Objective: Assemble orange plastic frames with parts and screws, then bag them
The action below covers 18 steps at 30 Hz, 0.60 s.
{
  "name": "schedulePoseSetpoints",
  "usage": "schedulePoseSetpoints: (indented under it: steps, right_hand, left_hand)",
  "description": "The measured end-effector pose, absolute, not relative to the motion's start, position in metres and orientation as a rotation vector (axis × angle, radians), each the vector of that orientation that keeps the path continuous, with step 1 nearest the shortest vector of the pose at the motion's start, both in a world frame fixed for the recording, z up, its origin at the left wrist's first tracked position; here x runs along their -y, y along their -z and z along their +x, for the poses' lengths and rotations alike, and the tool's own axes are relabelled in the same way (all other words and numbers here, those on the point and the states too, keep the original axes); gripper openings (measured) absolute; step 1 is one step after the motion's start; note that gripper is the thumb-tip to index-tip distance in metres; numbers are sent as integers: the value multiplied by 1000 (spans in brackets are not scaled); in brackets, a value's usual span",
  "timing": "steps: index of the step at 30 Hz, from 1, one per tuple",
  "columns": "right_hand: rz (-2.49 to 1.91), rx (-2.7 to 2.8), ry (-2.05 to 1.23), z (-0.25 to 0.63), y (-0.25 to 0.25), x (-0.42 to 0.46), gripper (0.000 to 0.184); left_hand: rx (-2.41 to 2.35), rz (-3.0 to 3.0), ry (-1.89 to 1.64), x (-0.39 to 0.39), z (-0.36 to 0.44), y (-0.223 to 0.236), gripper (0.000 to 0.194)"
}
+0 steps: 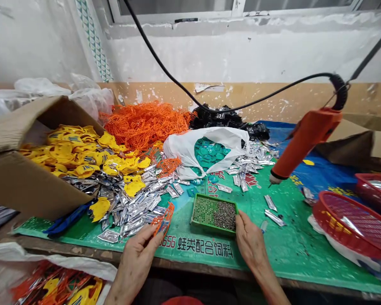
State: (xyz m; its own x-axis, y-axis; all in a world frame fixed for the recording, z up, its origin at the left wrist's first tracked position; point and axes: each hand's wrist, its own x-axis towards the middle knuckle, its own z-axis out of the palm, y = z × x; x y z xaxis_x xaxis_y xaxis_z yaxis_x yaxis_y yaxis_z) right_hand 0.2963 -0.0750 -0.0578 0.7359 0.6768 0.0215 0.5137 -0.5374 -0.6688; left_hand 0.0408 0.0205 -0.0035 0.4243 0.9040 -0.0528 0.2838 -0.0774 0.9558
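- left hand (134, 259): thumb and fingers pinched together on an orange plastic lattice piece (163, 220), held up just over the near edge of the mat
- lattice piece: thin, open, probably light and springy; struts liable to flex and snag on similar pieces; safest hold on a thicker end, not mid-strut
- right hand (250, 241): fingers together, tips at the near right corner of a green plastic tray (209, 198); firm grip or mere touch, not possible to tell
- tray: shallow, probably light, stiff-walled; safest held level by the rim, contents loose and easily spilled if tipped
- inside tray: small metallic studs (224, 215) heaped in the right half, fine green dots across the left half; exact kind too small to tell
- tray position: on a green printed mat (292, 250), between both hands
- left of tray: silver foil sachets (139, 207) scattered, yellow plastic pieces (79, 150) in a cardboard box (18, 186)
- behind: orange lattice heap (144, 125), white plastic bag (177, 146) around teal pieces (207, 152)
- right: orange corded power tool (307, 140) hanging above the mat, red plastic basket (349, 224) near the mat's right side
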Motion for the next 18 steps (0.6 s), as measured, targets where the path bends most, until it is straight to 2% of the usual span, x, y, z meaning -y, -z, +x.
schedulePoseSetpoints:
  steps: [9, 13, 18]
  right_hand:
    - [-2528, 1146, -172, 288, 50, 69, 39]
    - [-2588, 1291, -185, 289, 45, 65, 33]
    - [-2666, 1408, -234, 290, 44, 58, 35]
  left_hand:
    - [-953, 1875, -632, -17, 53, -4, 28]
    - [-903, 1823, -559, -18, 53, -5, 28]
    - [-912, 1580, -495, -20, 51, -2, 31]
